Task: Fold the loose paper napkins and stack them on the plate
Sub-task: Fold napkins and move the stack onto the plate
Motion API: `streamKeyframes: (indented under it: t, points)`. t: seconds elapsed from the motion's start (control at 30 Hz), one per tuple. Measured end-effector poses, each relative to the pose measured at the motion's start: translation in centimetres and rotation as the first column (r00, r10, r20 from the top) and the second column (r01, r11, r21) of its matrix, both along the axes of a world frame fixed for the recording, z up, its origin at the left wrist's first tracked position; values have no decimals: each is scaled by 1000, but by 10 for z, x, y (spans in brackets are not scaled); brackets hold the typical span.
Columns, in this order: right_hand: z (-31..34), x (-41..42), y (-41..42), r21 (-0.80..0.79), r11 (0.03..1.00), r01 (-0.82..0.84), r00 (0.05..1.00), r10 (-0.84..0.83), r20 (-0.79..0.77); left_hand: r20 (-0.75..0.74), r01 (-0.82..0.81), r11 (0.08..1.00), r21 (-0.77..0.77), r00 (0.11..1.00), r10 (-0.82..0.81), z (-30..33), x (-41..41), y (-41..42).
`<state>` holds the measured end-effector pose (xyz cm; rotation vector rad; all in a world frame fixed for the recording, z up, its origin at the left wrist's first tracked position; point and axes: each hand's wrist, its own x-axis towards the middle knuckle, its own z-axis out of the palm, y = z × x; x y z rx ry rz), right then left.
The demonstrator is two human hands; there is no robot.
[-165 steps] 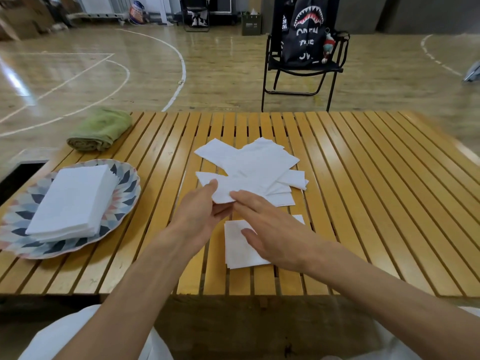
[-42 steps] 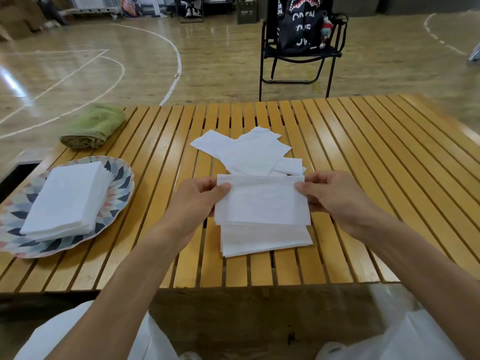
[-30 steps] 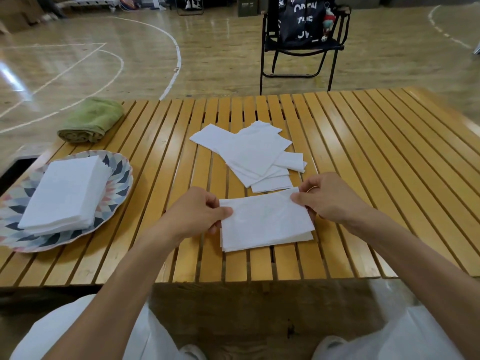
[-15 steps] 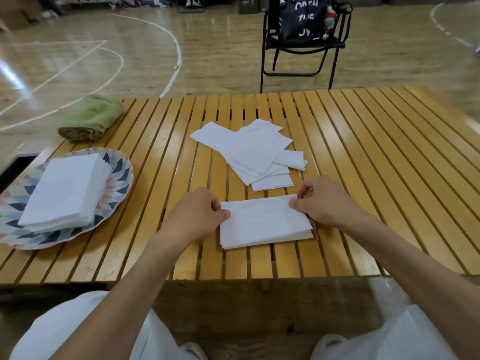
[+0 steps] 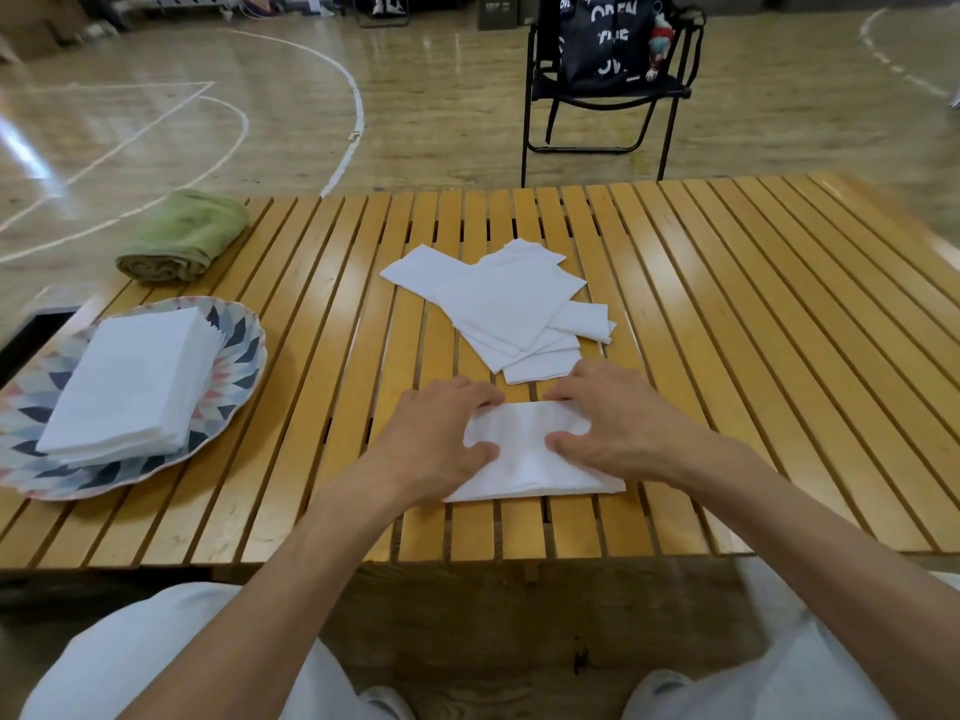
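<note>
Here, hidden: the left and right ends of the folded napkin lie under the two hands, so its full outline cannot be made out; how many layers it has is hard to tell.
Cut off: the bag on the chair runs out of frame at 12 o'clock, and only part of its lettering shows.
Left hand: lies flat on the napkin's left part, fingers straight and pressing down, its grip apart and curled round nothing.
Right hand: lies flat on the napkin's right part, fingers spread and pressing, its grip likewise apart.
Folded napkin: white, a wide rectangle, flat on the table near its front edge at 6 o'clock, its near edge showing between and below the hands.
Loose napkins: a fanned white pile, overlapping at mixed angles, just beyond the hands toward 12 o'clock; its nearest corner sits just beside the right hand's fingers.
Plate: patterned in blue, pink and grey, at 9 o'clock, near the table's left edge.
Napkin stack: neat, white, squared, lying on the plate.
Green towel: rolled, at 10 o'clock, at the table's far left corner.
Chair: black, folding, on the wooden court floor beyond the table.
</note>
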<state>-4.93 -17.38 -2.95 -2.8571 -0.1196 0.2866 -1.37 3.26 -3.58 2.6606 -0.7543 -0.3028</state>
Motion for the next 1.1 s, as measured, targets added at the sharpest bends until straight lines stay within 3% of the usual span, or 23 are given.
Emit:
streamKeyframes:
  t: [0.17,0.3,0.4,0.47,0.57,0.6,0.63,0.8,0.93,1.1]
  points:
    - [4,-1,4,20,999,41,997,-39,-73,-14,66,998,23,998,-66,1,0,0]
    - [6,-5,5,246,969,31,997,-13,-76,-15,93,995,-45,995,-94,1,-1,0]
    - [12,-9,6,420,907,-37,999,26,32,-17,93,980,-176,995,-98,2,-3,-3]
    - [22,-11,5,603,797,-16,993,-59,104,-32,43,946,-320,998,-56,6,-5,-5]
    - [36,-12,4,914,392,100,970,-245,0,-117,-144,824,-548,989,94,15,-5,-5]
    - [38,-12,3,949,293,112,966,-257,-34,-175,-203,767,-608,977,120,19,-5,-5]
    - [39,-13,4,960,257,109,969,-242,-45,-215,-235,722,-651,969,122,22,-6,-6]
    - [30,-18,15,893,447,54,966,-248,66,-210,-173,635,-753,977,16,29,-12,-11]
    - [26,-16,14,803,596,6,965,-215,152,-216,-160,667,-728,976,-1,22,-9,-12]
    - [13,-15,15,666,743,69,977,-186,107,-173,-111,737,-667,985,-8,16,-6,-12]
